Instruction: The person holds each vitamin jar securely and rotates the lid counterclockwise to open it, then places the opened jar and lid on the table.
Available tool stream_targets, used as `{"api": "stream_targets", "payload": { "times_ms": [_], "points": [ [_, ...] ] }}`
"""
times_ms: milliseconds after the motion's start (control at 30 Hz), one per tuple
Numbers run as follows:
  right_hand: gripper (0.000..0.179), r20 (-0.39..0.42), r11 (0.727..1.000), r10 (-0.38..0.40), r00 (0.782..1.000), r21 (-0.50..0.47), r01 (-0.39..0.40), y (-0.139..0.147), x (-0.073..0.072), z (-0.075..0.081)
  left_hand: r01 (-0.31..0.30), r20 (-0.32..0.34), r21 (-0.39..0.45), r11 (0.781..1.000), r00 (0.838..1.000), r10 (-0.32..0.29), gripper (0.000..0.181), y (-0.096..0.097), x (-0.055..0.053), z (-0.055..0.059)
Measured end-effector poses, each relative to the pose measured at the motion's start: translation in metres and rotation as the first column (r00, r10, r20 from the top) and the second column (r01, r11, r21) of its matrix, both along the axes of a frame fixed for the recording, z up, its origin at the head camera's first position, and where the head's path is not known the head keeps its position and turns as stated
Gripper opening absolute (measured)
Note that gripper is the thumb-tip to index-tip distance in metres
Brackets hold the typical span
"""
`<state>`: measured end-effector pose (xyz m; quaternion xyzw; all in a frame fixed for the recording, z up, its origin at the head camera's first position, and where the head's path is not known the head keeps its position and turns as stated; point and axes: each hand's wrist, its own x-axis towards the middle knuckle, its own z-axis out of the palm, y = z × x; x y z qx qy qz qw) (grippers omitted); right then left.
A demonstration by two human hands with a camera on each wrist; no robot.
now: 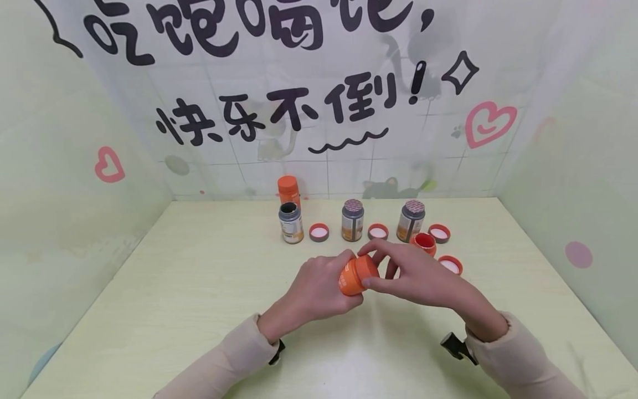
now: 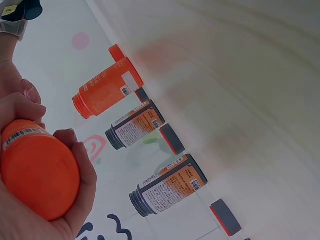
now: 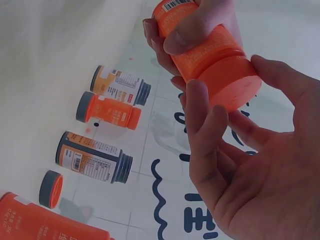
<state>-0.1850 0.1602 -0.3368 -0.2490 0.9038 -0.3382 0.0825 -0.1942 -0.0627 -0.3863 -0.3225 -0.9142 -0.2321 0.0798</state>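
My left hand (image 1: pixel 321 285) grips an orange bottle (image 1: pixel 351 279) above the table, tilted with its cap end toward the right. The orange cap (image 1: pixel 368 267) is on the bottle. My right hand (image 1: pixel 416 271) holds that cap between thumb and fingertips, as the right wrist view shows, with the cap (image 3: pixel 232 82) among the fingers. From below, the left wrist view shows the bottle's round base (image 2: pixel 42 175) wrapped by the left hand (image 2: pixel 75 195).
Behind the hands stand an open-mouthed grey bottle (image 1: pixel 291 224), two grey bottles (image 1: pixel 352 224) (image 1: pixel 410 224) with patterned tops, and a capped orange bottle (image 1: pixel 288 188). An uncapped orange bottle (image 1: pixel 424 243) is near the right hand. Several lids (image 1: pixel 319 232) lie on the table (image 1: pixel 199 288).
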Motion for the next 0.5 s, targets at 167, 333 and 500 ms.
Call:
{"api": "stream_targets", "payload": {
  "times_ms": [167,333,500],
  "points": [
    [0.053,-0.040,0.999,0.033,0.999,-0.003,-0.033,0.0025,0.0004,0.0020,-0.005,0.008,0.010,1.000,1.000,0.005,0.043,0.0000,0.0002,-0.0002],
    [0.053,-0.010,1.000,-0.031,0.999,-0.006,0.031,0.0009,0.0004,0.0006,0.000,0.009,0.013,1.000,1.000,0.000,0.043,0.0003,-0.0004,-0.0021],
    [0.041,0.082,0.996,-0.087,0.993,-0.011,0.088,-0.0028,0.0000,-0.0016,0.008,0.003,0.014,1.000,1.000,-0.008,0.043,0.0011,-0.0004,-0.0032]
  ]
}}
